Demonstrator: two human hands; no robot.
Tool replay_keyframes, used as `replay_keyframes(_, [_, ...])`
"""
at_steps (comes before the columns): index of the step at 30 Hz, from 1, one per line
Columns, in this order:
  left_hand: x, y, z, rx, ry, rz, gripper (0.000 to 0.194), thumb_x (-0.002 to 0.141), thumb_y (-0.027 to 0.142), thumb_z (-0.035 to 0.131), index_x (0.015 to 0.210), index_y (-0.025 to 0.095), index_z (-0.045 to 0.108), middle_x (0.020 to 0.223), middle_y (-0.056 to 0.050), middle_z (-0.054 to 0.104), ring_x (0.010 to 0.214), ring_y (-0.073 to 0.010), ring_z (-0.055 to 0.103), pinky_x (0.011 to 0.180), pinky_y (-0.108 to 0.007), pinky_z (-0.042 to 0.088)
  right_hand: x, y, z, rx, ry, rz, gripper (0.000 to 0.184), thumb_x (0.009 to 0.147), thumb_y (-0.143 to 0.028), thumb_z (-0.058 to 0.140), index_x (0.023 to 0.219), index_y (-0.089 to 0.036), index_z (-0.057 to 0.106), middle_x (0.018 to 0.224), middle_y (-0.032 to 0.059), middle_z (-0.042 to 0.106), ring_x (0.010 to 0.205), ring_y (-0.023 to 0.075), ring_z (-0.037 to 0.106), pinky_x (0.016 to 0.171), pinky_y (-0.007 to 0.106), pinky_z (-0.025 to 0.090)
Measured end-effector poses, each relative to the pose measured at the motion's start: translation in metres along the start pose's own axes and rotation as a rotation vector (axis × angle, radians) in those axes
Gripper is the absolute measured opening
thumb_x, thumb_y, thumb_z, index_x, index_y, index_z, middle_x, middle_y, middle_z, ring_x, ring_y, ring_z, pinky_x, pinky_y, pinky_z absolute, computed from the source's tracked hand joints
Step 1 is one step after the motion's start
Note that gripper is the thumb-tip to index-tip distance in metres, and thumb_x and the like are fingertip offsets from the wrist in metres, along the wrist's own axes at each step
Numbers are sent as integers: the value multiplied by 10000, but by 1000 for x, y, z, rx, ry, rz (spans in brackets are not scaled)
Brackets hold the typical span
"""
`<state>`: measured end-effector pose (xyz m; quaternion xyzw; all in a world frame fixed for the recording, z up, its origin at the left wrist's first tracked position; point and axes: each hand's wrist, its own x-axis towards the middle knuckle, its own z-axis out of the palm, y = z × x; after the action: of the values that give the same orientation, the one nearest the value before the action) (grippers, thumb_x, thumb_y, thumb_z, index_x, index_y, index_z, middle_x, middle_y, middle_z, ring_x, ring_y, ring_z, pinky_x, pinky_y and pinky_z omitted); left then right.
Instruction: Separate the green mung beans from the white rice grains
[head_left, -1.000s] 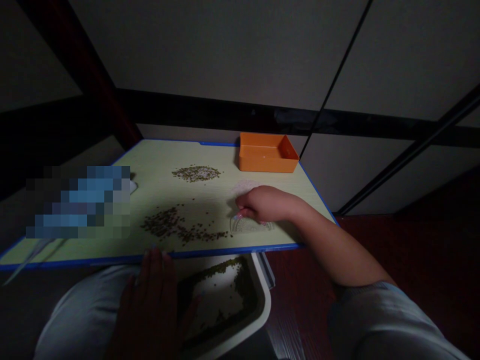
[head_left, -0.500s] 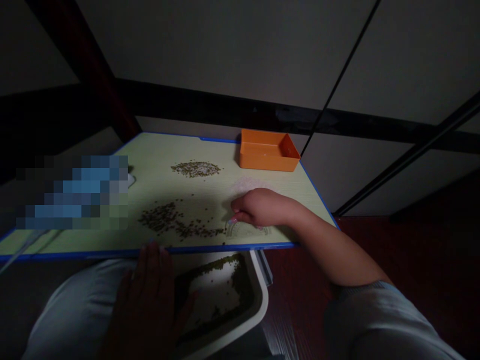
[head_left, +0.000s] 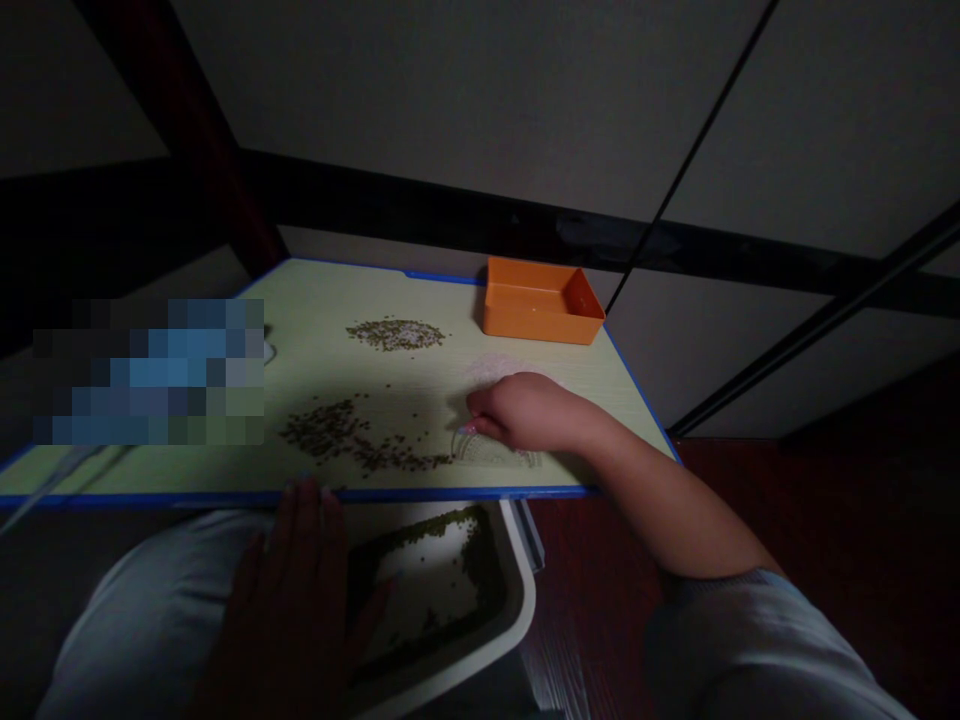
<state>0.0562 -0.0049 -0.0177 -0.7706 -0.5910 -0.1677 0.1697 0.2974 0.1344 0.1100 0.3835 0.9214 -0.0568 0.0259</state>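
Right hand bent over a clear half-round piece, left hand open at the board's near edge

In the head view, the right hand (head_left: 529,410) is right of the middle of the frame, over the board (head_left: 307,350). Its fingers are curled inward, and the thumb and a fingertip come close together above the clear half-round piece (head_left: 499,458), which has fine markings. This piece lies flat near the blue edge. The back of the hand hides part of it and most of the fingers, so I cannot tell if they grip it or pinch something small.

The left hand (head_left: 289,590) is at the lower left, palm down, with long fingers released and the thumb apart, above the left part of the white tray (head_left: 525,590). It is very dark there, and I cannot tell if the fingertips touch the board.

Left of the half-round piece is a dark, scattered pile (head_left: 322,430); a greenish pile (head_left: 397,335) is above the middle, and a pale patch (head_left: 495,366) lies just behind the right hand, its material hard to make out. The orange box (head_left: 544,322) is at the board's far right. At the left, a pixelated area (head_left: 165,370) covers some things. The tray is cut off at the bottom.
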Motion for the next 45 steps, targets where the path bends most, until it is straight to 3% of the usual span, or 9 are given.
replay_keyframes(11, [-2, -3, 7, -8, 59, 27, 819, 816, 548, 312, 1423, 31, 127, 1525, -264, 199, 1414, -384, 230, 1015, -598, 355, 2, 1, 0, -37, 20, 43, 312, 918, -367, 427, 897, -166, 664, 795, 68, 676, 627, 126, 479, 564, 264, 191])
replay_keyframes(21, [-2, -2, 7, -29, 58, 2, 823, 815, 550, 308, 1427, 39, 102, 1536, -252, 172, 1423, -376, 208, 1029, -605, 337, 1, -5, 2, 40, 19, -29, 291, 918, -370, 425, 892, -173, 638, 722, 27, 611, 576, 104, 369, 559, 258, 174])
replay_keyframes(39, [-2, -4, 7, -13, 53, 16, 834, 806, 554, 319, 1424, 32, 117, 1534, -253, 180, 1416, -383, 223, 1023, -598, 353, 2, -9, 4, 47, 14, -60, 287, 911, -369, 424, 863, -173, 629, 701, 22, 586, 571, 105, 336, 558, 259, 171])
replay_keyframes(45, [-3, -3, 7, -13, 56, 14, 843, 806, 559, 320, 1424, 29, 102, 1537, -255, 162, 1423, -385, 200, 1028, -601, 347, 1, -9, 5, 106, -2, -134, 291, 914, -370, 420, 832, -175, 619, 691, 16, 576, 576, 103, 349, 566, 257, 180])
